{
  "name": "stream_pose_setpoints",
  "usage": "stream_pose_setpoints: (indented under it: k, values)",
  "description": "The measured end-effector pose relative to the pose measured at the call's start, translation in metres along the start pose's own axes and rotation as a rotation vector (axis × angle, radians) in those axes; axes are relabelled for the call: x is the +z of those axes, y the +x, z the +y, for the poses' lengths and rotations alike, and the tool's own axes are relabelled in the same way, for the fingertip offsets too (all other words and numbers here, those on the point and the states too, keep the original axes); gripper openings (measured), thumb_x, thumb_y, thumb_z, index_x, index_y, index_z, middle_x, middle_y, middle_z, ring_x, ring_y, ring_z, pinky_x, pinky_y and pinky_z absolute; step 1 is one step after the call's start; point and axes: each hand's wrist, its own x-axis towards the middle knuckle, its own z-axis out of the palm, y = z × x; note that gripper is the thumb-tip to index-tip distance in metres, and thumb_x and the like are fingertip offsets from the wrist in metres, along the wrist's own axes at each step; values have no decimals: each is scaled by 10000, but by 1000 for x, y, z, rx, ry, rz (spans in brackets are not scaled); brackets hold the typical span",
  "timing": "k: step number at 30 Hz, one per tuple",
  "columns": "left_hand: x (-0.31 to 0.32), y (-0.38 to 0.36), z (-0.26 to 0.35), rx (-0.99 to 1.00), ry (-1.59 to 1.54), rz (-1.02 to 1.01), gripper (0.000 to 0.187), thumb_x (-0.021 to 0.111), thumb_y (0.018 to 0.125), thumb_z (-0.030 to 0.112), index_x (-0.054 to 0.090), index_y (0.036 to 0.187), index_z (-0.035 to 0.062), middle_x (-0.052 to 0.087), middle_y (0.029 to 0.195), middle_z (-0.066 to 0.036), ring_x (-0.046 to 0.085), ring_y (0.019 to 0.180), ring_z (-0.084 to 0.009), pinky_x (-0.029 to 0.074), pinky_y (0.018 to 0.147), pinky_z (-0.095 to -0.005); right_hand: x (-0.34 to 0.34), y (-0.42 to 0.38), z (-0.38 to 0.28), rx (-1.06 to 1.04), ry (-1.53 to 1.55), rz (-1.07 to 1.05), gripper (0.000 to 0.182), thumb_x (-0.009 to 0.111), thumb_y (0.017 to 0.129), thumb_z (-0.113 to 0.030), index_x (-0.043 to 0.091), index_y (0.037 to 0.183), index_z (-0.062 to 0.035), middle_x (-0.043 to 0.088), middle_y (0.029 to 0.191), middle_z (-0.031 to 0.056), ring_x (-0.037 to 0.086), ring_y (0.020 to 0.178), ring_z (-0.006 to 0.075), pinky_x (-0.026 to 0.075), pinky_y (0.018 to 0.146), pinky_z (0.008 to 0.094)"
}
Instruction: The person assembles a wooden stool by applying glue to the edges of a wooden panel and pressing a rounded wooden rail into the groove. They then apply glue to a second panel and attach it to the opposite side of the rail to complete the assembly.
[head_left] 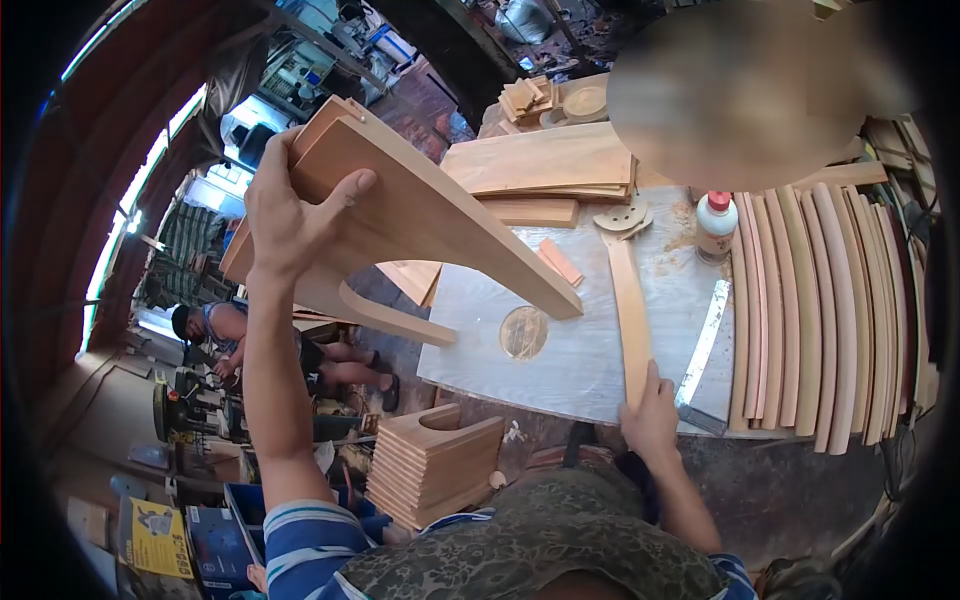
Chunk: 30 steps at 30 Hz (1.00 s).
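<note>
My left hand [290, 205] grips the upper end of a wooden panel [410, 190] with a curved cutout, thumb on its face. The panel is tilted, its lower legs at the white-topped table [580, 370]. A second wooden piece shows behind it. My right hand [652, 415] is closed round the near end of a long flat wooden stick [628, 310]. At the stick's far end is a round disc with small holes [622, 216], near a white bottle with a red cap [715, 228].
Curved wooden strips [825, 310] line the table's right side, beside a metal strip [705, 345]. Flat boards [540, 165] lie at the back. Stacked cutout panels [435, 465] stand below the table's near edge. Another person [225, 325] sits at the left.
</note>
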Motion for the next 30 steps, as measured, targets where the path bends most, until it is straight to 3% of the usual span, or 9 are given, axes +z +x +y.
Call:
stream_pose_setpoints:
  k: [6, 10, 14, 16, 18, 24, 27, 28, 30]
  values:
    - [1, 3, -4, 17, 52, -1, 755, 886, 739, 544, 624, 1209, 13, 724, 1030, -163, 723, 940, -278, 562, 834, -390, 1, -4, -3, -97, -94, 83, 860, 727, 789, -135, 329, 1530, 47, 487, 1261, 272, 542, 1149, 446, 512, 950, 495]
    - [2, 2, -9, 79, 16, 22, 782, 878, 720, 545, 630, 1235, 11, 714, 1073, -176, 700, 992, -348, 544, 888, -434, -10, -7, -5, -212, -178, 128, 790, 694, 812, -127, 361, 1508, 46, 485, 1292, 305, 528, 1159, 471, 486, 976, 523]
    - [7, 0, -25, 153, 144, 99, 873, 788, 732, 684, 628, 1273, 18, 668, 1210, -205, 630, 1141, -400, 456, 1030, -478, 6, -4, 4, -291, -317, 148, 821, 729, 789, -143, 359, 1489, 73, 508, 1270, 336, 526, 1162, 480, 471, 989, 538]
    - [18, 1, -37, 181, 211, 147, 880, 747, 742, 722, 636, 1257, 18, 661, 1214, -191, 622, 1155, -378, 452, 1010, -484, 7, -4, -4, -266, -371, 183, 831, 740, 779, -148, 361, 1481, 80, 522, 1252, 343, 531, 1155, 484, 468, 989, 547]
    - [18, 0, -36, 191, 164, 171, 852, 747, 749, 702, 637, 1247, 19, 670, 1138, -174, 638, 1093, -356, 461, 970, -479, 2, -6, -13, -156, -469, 173, 840, 782, 785, -158, 383, 1504, 17, 559, 1245, 286, 542, 1169, 471, 476, 988, 521]
    - [10, -12, -43, 208, 92, 166, 764, 773, 768, 624, 629, 1204, 14, 678, 1099, -186, 655, 1048, -344, 481, 929, -476, -4, -1, -22, -164, -647, 177, 762, 769, 789, -197, 462, 1451, 23, 605, 1207, 280, 572, 1117, 477, 473, 974, 533]
    - [2, -7, -44, 230, -8, 103, 815, 849, 755, 465, 555, 1337, -24, 685, 1117, -209, 664, 1053, -376, 517, 936, -472, -6, -3, -33, -270, -535, 358, 726, 765, 827, -233, 488, 1451, 12, 601, 1223, 279, 566, 1129, 473, 458, 993, 534]
    - [0, -2, -54, 235, -66, 42, 817, 854, 764, 399, 537, 1392, -17, 683, 1213, -211, 658, 1122, -373, 514, 991, -464, -9, 1, -44, -301, -483, 395, 710, 756, 844, -236, 488, 1453, 11, 601, 1228, 276, 564, 1134, 469, 452, 999, 532]
    - [-13, 0, -67, 278, -212, 27, 657, 844, 763, 323, 637, 1316, 33, 693, 1239, -203, 669, 1120, -375, 526, 990, -436, -19, 4, -74, -429, -292, 470, 663, 743, 864, -182, 493, 1445, 20, 604, 1222, 266, 589, 1103, 431, 486, 950, 498]
